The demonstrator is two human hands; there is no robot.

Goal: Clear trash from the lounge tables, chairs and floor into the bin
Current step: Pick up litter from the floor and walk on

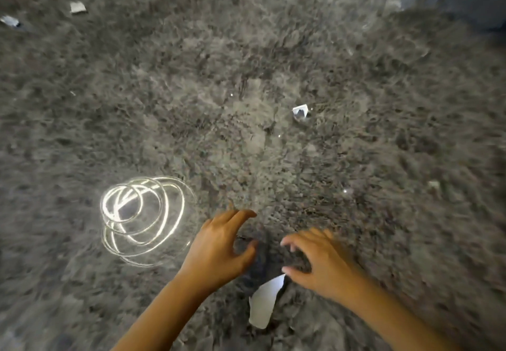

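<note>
Just over rug (246, 77), left hand (219, 244); right hand (320, 260) (perhaps against paper scrap (264, 304)).

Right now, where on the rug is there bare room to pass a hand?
Bare rug between the coiled wire and crumpled scrap, and right of the right hand. Crowded where torn paper lies between it and the left hand.

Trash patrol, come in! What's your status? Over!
Left hand and right hand open, holding nothing. Paper scrap on rug between them, right thumb by its tip. More scraps farther off. Shiny wire coil left, not blocking.
</note>
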